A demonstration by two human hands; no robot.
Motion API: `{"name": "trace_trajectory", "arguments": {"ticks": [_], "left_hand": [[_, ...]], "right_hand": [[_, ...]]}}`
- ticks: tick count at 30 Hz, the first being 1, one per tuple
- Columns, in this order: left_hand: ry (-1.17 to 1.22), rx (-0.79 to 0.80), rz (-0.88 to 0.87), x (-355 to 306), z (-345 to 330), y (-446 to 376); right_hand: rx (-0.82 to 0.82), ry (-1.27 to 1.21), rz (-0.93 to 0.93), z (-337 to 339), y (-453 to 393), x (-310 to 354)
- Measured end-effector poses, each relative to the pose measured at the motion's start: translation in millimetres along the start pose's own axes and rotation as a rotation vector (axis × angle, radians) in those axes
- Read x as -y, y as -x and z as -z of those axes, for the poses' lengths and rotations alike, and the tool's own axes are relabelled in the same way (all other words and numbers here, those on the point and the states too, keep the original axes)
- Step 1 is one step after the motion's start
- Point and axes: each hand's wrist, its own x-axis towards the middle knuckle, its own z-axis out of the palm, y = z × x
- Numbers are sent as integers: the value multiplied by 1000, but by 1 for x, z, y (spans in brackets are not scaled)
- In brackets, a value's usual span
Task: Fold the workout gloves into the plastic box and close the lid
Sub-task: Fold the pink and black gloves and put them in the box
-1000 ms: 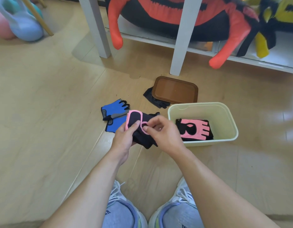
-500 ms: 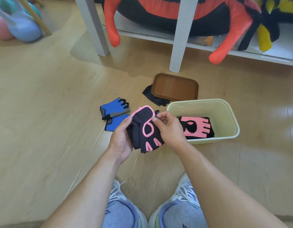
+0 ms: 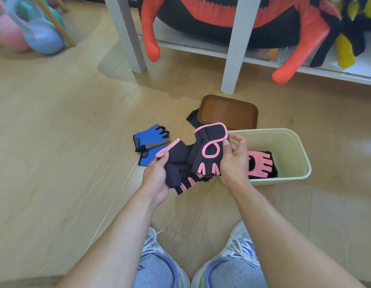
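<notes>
Black-and-pink gloves (image 3: 192,161), centre frame, a pair held above the floor: left hand (image 3: 156,177) pinches one cuff, right hand (image 3: 234,161) grips the other, fingers closed. Pale green box (image 3: 301,154) at right holds one pink pair (image 3: 260,164). Likely step: aligning before folding. Next: fold, lower into box. Blue gloves (image 3: 150,138) and brown lid (image 3: 228,112) wait.

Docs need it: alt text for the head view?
Two bare hands, left and right, hold a black-and-pink glove pair beside an open box containing a pink glove. Blue gloves and a brown lid lie on the floor.
</notes>
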Motion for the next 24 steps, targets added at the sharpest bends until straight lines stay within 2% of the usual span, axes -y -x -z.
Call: {"name": "trace_trajectory", "arguments": {"ticks": [3, 7, 9, 12, 18, 24], "left_hand": [[-23, -8, 37, 1, 0, 0], [-42, 148, 78, 2, -1, -2], [-60, 257, 95, 0, -1, -1], [-137, 312, 44, 1, -3, 1], [-171, 287, -25, 5, -4, 1], [-315, 259, -145, 12, -2, -3]], "right_hand": [[163, -137, -135, 1, -1, 9], [415, 39, -114, -4, 10, 11], [436, 150, -71, -7, 15, 4], [435, 226, -19, -6, 16, -1], [437, 209, -17, -8, 17, 1], [417, 240, -42, -9, 19, 1]]}}
